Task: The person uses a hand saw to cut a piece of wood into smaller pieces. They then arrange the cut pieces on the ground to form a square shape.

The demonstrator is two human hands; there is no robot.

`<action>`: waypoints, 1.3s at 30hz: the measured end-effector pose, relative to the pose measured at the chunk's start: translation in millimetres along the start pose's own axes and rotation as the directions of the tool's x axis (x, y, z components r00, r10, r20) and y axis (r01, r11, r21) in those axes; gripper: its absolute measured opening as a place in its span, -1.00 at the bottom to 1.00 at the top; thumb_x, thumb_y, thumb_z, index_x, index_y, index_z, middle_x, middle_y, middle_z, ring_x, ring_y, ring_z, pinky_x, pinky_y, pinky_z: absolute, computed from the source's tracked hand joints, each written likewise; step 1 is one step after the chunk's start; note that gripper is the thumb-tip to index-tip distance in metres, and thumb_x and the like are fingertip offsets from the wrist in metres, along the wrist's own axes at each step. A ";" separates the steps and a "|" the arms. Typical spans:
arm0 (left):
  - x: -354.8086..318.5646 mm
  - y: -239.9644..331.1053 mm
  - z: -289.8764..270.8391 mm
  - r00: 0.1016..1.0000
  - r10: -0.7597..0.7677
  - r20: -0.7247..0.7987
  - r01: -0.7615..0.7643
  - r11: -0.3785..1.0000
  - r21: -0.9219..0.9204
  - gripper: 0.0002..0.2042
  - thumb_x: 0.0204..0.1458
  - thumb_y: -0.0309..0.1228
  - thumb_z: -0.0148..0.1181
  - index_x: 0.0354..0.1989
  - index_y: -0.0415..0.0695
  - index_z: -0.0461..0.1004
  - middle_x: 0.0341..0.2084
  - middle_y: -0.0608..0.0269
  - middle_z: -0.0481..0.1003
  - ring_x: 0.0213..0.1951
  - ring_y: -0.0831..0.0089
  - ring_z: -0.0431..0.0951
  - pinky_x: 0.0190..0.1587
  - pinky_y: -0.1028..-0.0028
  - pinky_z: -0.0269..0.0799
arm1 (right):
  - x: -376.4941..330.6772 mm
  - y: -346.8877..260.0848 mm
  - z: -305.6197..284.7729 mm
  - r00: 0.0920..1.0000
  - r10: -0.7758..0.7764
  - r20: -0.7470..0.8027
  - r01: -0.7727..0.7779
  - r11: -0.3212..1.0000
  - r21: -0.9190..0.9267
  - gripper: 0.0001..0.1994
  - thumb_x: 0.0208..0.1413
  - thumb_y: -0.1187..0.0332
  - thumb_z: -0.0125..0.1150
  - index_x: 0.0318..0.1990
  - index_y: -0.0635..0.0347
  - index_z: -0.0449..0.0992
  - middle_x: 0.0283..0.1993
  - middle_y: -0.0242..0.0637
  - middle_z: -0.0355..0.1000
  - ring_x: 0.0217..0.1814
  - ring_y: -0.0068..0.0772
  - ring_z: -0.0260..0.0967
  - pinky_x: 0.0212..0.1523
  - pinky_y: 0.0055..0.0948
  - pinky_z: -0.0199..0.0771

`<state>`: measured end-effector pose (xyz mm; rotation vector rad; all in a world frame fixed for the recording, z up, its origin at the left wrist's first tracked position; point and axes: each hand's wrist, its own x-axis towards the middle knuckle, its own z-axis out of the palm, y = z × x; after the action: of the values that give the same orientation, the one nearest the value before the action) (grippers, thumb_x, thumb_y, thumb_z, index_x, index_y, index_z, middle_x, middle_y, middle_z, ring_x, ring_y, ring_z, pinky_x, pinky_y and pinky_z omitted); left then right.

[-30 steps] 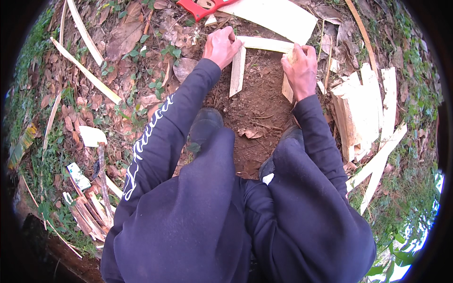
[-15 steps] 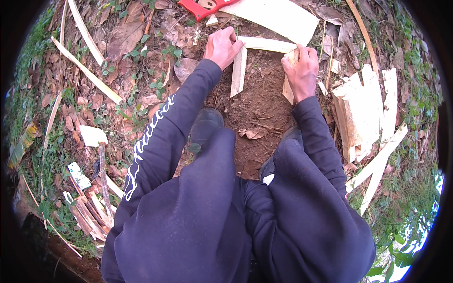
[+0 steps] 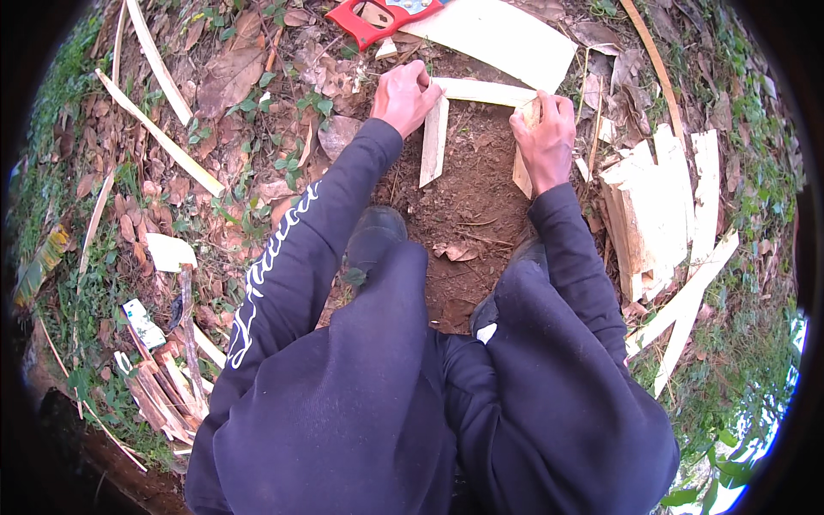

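Observation:
Between my hands, a pale wooden crosspiece (image 3: 485,92) spans two short strips in an open-bottomed frame on bare brown soil. My left hand (image 3: 402,99) pinches the left corner, where the crosspiece meets the left strip (image 3: 434,144); its fingertips partly cover the joint. At the other corner my right hand (image 3: 547,142) is closed on the right strip (image 3: 522,173), thumb and fingers around its upper part. That hand hides much of this strip and the joint. Beyond the crosspiece lies a broad pale board (image 3: 498,41).
A red-handled saw (image 3: 369,19) lies at the far edge beside the board. Split wood blocks (image 3: 645,215) and crossed strips (image 3: 687,296) are at right. A bundle of sticks (image 3: 165,390) and a small white box-like item (image 3: 143,323) sit at left. My boots (image 3: 376,233) flank the soil.
The view has tipped slightly, so the whole scene appears a little lower and more of the saw shows. Both hands keep their hold on the frame's corners.

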<state>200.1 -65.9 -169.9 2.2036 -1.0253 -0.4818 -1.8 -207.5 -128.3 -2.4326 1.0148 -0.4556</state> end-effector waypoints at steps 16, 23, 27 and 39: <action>-66.7 35.6 -74.5 0.980 -0.123 -0.159 0.102 0.986 -0.133 -0.70 0.16 -0.26 0.31 -0.48 -0.25 0.50 -0.68 0.27 0.43 -0.60 0.55 0.37 -0.51 0.45 0.28 | -29.1 -9.6 -71.5 0.996 0.055 0.070 -0.062 0.993 0.099 -0.65 0.14 0.36 0.30 0.04 0.31 0.50 -0.08 -0.09 0.41 -0.10 -0.25 0.43 -0.12 -0.26 0.49; -209.4 17.3 -70.4 0.996 0.003 0.091 0.002 0.998 -0.065 -0.82 0.04 -0.48 0.33 -0.51 -0.18 0.42 -0.68 0.28 0.26 -0.65 0.39 0.28 -0.56 0.37 0.19 | -166.4 36.9 -138.6 0.391 0.497 0.774 -0.645 0.749 -0.155 -0.53 0.18 0.11 0.25 -0.55 0.43 0.56 -0.72 -0.03 0.34 -0.69 -0.43 0.33 -0.49 -0.31 0.35; -215.2 11.5 -53.4 0.988 0.147 -0.037 -0.145 0.988 0.049 -0.80 -0.07 -0.52 0.32 -0.53 -0.14 0.35 -0.64 0.23 0.24 -0.61 0.26 0.28 -0.54 0.29 0.19 | -212.5 52.3 -105.0 0.399 0.650 0.647 -0.825 0.563 -0.056 -0.32 0.12 0.01 0.37 -0.76 0.46 0.30 -0.83 -0.24 0.10 -0.73 -0.65 0.04 -0.62 -0.29 0.14; -214.4 9.0 -54.5 0.995 0.090 0.047 -0.094 0.992 0.081 -0.78 -0.11 -0.44 0.31 -0.56 -0.11 0.32 -0.60 0.20 0.34 -0.53 0.18 0.40 -0.48 0.26 0.33 | -168.1 31.9 -114.3 0.292 0.652 0.700 -0.824 0.543 -0.161 -0.29 0.13 -0.12 0.28 -0.80 0.40 0.45 -0.83 -0.14 0.34 -0.83 -0.26 0.35 -0.69 -0.29 0.39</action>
<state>91.8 118.6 -112.8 2.2155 -1.1835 -0.4540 -186.3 -137.4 -70.0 -1.3717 1.4477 0.6335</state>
